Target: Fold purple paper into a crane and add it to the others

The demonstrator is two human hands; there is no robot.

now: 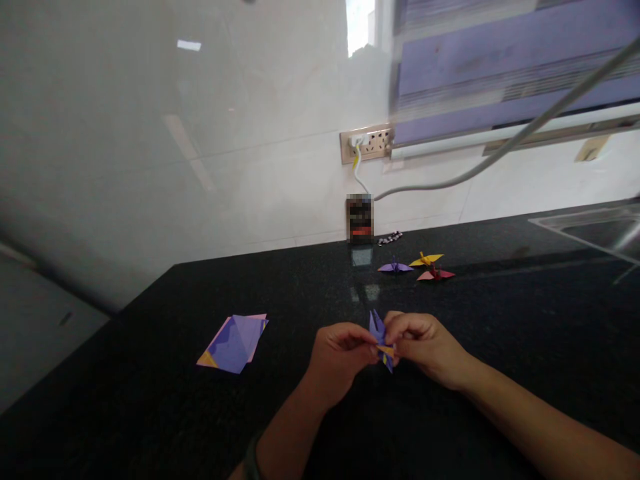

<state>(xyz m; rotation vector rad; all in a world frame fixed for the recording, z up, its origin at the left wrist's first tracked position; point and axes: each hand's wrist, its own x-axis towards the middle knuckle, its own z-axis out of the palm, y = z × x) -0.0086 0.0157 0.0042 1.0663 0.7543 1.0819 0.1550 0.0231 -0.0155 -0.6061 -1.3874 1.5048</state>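
Between my two hands is a partly folded purple origami piece (377, 327) with orange and yellow patches, its two narrow points rising upward. My left hand (340, 357) pinches its left side between thumb and fingers. On the other side, my right hand (425, 343) grips it with thumb and curled fingers. The fingertips cover part of the folds. Beyond my hands lie three finished paper cranes: a purple crane (395, 267), a yellow crane (425, 259) and a red crane (436, 274).
Square paper sheets (235, 343), purple over pink, lie to the left on the black countertop (150, 413). A pixelated dark object (360, 219) stands by the wall beside a small beaded string (391, 238). A grey cable (450, 182) runs rightward below the socket (367, 142). A sink (565, 233) is at right.
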